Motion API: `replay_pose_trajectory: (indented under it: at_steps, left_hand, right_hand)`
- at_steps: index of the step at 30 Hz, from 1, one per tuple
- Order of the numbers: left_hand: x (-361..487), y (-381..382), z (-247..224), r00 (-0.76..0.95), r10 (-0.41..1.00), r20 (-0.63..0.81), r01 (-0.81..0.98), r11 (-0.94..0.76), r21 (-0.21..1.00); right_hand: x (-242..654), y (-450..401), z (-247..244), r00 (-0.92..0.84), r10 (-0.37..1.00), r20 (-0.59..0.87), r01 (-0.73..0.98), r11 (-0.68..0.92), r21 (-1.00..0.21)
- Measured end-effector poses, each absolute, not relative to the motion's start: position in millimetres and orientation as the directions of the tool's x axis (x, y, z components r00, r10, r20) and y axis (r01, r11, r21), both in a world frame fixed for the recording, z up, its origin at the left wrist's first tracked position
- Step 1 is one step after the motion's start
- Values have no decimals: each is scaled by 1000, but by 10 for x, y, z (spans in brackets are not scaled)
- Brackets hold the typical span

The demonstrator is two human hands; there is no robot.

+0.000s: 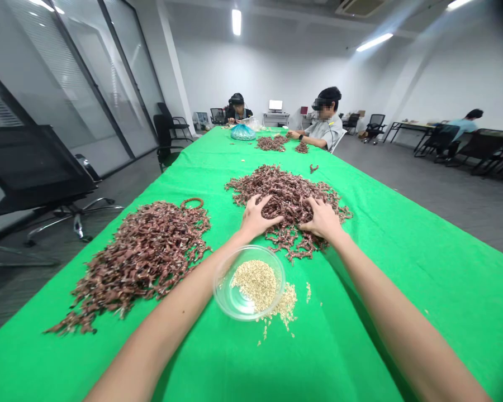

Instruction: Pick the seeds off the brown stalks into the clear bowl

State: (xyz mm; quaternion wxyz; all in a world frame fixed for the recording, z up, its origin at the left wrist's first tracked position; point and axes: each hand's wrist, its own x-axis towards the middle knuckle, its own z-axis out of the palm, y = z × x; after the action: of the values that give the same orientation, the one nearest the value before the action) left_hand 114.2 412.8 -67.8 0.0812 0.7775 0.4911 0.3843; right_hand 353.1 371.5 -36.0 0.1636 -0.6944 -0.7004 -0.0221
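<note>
My left hand (257,218) rests at the near left side of a pile of small, twisted reddish-brown pieces (283,187), its fingers and thumb spread. On the right side of the same pile is my right hand (322,219), thumb apart and fingertips partly sunk among the pieces. Neither hand grips anything that I can see. Between my forearms stands a clear plastic bowl (219,293) with small pale-yellow bits (257,279) inside. More of these bits lie spilled on the cloth beside the bowl's right edge. What exactly the brown pieces are, I cannot tell.
A larger pile of similar brown pieces (146,251) lies left on the green tablecloth (402,251), with a brown ring (191,203) behind it. Farther back are smaller heaps (272,143) and a blue bag (243,132). Two people wearing headsets sit there. Office chairs (37,173) stand left.
</note>
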Motion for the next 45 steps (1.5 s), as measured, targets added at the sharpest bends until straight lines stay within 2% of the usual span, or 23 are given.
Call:
replay_pose_trajectory:
  at_steps: [3,6,13,18,22,27,32,37,42,45]
  left_hand:
    - [1135,4131,-677,216,821,529,696,-509,506]
    - [1135,4133,-681,218,816,535,686,-518,510]
    - [1142,4151,-705,213,813,542,684,-520,512]
    - [1137,4156,-702,218,807,549,686,-527,501]
    - [1122,4125,-667,214,803,557,703,-523,483]
    - [1073,4060,-598,244,698,673,706,-604,370]
    - [1017,4050,-581,203,636,744,668,-646,370]
    - [788,4041,-389,315,546,776,567,-764,307]
    - [454,3779,36,164,425,890,600,-759,252]
    - [306,3425,188,36,441,897,618,-715,327]
  right_hand:
    - [3636,3618,-345,42,972,231,989,-7,-150]
    - [3810,3453,-329,3,977,212,994,21,-109]
    - [4082,3223,-280,-19,985,169,995,36,-98]
    - [4123,3387,-242,-153,984,95,982,161,-93]
    - [4158,3337,-242,-136,988,70,987,141,-76]
    - [4267,3049,-228,-93,994,65,992,98,-83]
    - [4425,2685,-227,-79,995,55,992,84,-92]
    - [4513,2301,-229,-52,998,47,992,57,-113]
    - [4491,2012,-204,-46,998,44,991,51,-122]
    - [4479,1873,-210,-44,998,53,990,50,-129]
